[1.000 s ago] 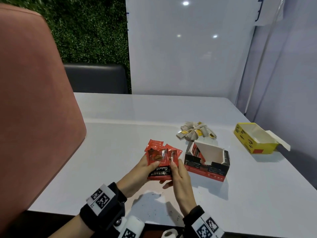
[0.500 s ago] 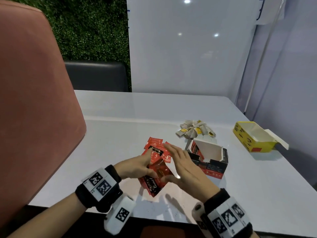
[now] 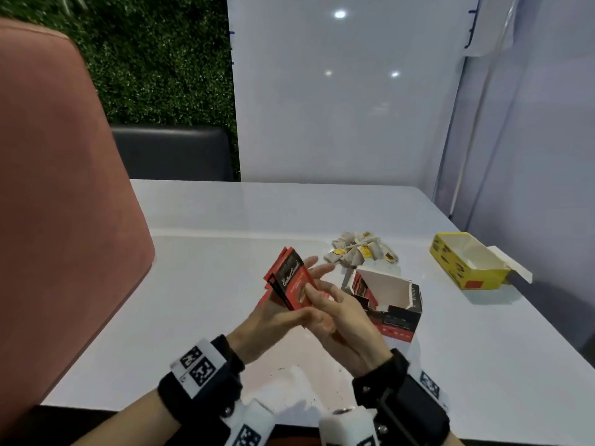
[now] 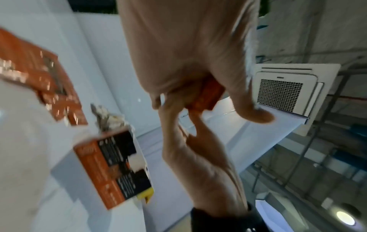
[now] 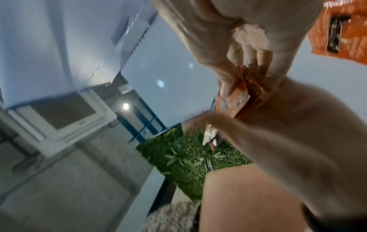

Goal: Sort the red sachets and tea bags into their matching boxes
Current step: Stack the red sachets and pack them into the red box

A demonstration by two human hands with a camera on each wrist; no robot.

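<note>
A stack of red sachets (image 3: 291,281) stands on edge above the white table (image 3: 199,333). My left hand (image 3: 273,320) grips it from below and behind, and my right hand (image 3: 335,310) pinches it, thumb on its front. The left wrist view shows the stack (image 4: 208,94) between the fingers of both hands. A few loose red sachets (image 4: 39,75) lie flat on the table beneath. The open red and black box (image 3: 396,313) stands just right of my hands. Behind it lies the pile of tea bags (image 3: 357,252). The open yellow box (image 3: 463,268) sits at the far right.
A pink chair back (image 3: 48,220) fills the left side, close to the table's left edge. A dark seat (image 3: 170,152) and a white panel stand behind the table. The table's near edge runs just under my wrists.
One second ago the sachets lay flat on the table under my fingers. Both hands gathered them, and the stack is now lifted off the table and turned upright.
</note>
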